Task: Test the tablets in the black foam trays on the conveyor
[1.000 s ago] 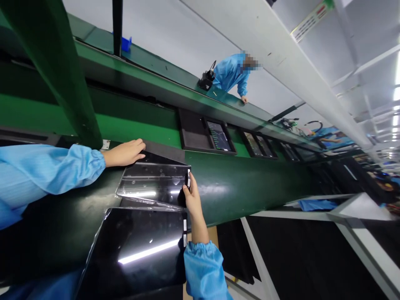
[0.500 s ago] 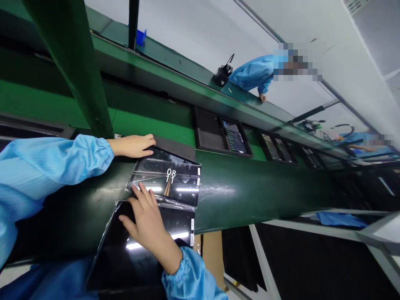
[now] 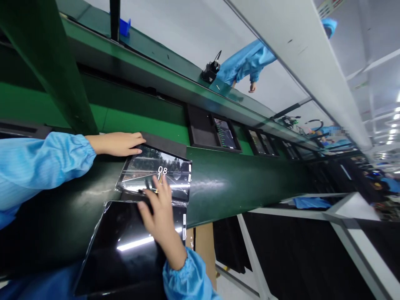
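A tablet [image 3: 175,173] with a lit screen showing large clock digits and a forest road lies on the green bench in front of me. My left hand [image 3: 120,143] is closed at its upper left corner, thumb on the front and fingers along the far edge. Over the lower middle of the screen is my right hand [image 3: 161,208], fingers spread and partly covering the digits; whether the fingertips touch the glass is hard to tell. A second tablet [image 3: 125,258], dark-screened, lies nearer my body, beneath my right wrist. Clear film shows along the edges of both.
Black trays [image 3: 204,127] holding lit tablets stand in a row on the green line beyond. A green post [image 3: 53,75] rises at the left. Across the line, a person in a blue sleeve [image 3: 243,62] stands by a small black device [image 3: 210,71]. White framing [image 3: 254,254] stands at lower right.
My right hand has moved from the lit tablet's lower left edge up and right over its screen. The wallpaper looks brighter. The whole view has shifted; my left hand stays at the corner.
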The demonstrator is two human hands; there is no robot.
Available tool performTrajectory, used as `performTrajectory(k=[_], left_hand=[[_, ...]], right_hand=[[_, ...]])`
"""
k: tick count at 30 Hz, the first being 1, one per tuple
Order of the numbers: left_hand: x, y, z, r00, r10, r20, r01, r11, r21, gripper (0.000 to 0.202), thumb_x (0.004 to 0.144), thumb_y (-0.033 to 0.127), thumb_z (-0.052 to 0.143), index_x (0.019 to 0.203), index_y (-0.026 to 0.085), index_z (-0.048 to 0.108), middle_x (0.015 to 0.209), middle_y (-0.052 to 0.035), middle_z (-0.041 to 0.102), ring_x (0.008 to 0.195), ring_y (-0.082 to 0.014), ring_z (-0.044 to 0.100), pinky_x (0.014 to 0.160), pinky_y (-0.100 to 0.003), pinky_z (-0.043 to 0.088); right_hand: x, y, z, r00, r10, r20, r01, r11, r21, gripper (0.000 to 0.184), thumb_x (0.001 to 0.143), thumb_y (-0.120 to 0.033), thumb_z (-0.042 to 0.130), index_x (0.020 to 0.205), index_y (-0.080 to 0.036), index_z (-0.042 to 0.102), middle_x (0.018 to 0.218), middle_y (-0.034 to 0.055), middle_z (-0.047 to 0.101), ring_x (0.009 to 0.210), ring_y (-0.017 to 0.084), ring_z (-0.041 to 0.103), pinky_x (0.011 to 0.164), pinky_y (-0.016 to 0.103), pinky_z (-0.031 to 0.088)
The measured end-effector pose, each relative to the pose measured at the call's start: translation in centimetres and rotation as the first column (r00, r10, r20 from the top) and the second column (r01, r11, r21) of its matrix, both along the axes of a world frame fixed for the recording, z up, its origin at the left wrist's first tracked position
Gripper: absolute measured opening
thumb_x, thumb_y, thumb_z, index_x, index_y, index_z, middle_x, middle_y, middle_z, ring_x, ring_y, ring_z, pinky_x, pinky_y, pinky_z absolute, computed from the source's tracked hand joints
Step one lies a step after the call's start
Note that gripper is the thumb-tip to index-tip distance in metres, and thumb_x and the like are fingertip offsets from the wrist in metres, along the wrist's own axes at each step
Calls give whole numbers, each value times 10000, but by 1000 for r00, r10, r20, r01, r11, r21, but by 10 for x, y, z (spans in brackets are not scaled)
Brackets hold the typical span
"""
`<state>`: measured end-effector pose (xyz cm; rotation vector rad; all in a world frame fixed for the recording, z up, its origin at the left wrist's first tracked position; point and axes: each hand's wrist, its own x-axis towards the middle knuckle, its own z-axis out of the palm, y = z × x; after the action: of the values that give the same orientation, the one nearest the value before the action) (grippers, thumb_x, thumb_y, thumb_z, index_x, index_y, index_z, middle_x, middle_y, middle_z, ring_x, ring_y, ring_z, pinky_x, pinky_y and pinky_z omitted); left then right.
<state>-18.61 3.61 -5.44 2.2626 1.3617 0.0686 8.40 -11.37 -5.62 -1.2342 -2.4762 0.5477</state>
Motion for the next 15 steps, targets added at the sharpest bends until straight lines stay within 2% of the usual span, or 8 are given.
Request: performTrajectory(k=[2,5,8,9,11,13,15], left_hand=[[0,1,3,1000,-4,5,4,1000,30,620,970,513,341,1472,157,415,1438,-157,502,1251,-295,545,1035,-394,444],[4,3,13,999,-21,24,18,993,118,603,977,484,356,1475,149,416,1491,-160,456,1370,-308,428,1144,-445,356],[15,-11,27,998,-51,39,41,975,216,550,984,454,381,1449,171,458,1529,-147,416,1459,-314,301,1216,-481,250],[21,-24,32,995,-86,44,73,968,241,525,988,447,391,1439,192,477,1534,-135,419,1477,-314,274,1226,-489,232],[33,-63,40,976,-211,59,187,942,278,468,1000,426,403,1420,251,513,1544,-98,432,1500,-301,255,1236,-495,234],[45,-115,43,925,-369,87,329,896,298,428,1009,375,400,1417,315,515,1572,-52,411,1506,-276,270,1242,-488,256],[54,-166,40,871,-480,105,436,854,286,448,1017,383,386,1461,381,442,1598,18,368,1521,-217,244,1274,-472,214]], right_hand=[[24,21,3,998,-44,45,44,999,-19,375,1017,-397,472,1325,-255,633,1662,74,254,1562,356,33,1188,704,173],[52,69,1,986,-40,160,54,995,-85,389,1004,-464,491,1359,-362,615,1677,33,208,1552,403,18,1154,759,114],[67,122,-2,950,-258,175,267,963,-29,434,1013,-476,432,1380,-321,604,1674,58,218,1551,411,20,1138,777,84],[71,136,-3,927,-344,147,349,937,-10,472,1016,-491,399,1388,-282,599,1670,83,226,1550,413,23,1137,775,92],[78,151,-3,884,-464,56,464,886,5,562,1016,-534,340,1394,-203,592,1652,134,260,1550,401,38,1158,736,127],[84,148,-5,866,-500,-21,500,866,-6,638,1007,-582,308,1378,-153,599,1614,173,330,1549,376,93,1190,669,163],[88,133,-7,875,-482,-44,480,876,-40,675,996,-610,309,1358,-128,613,1577,197,388,1539,361,162,1210,610,192]])
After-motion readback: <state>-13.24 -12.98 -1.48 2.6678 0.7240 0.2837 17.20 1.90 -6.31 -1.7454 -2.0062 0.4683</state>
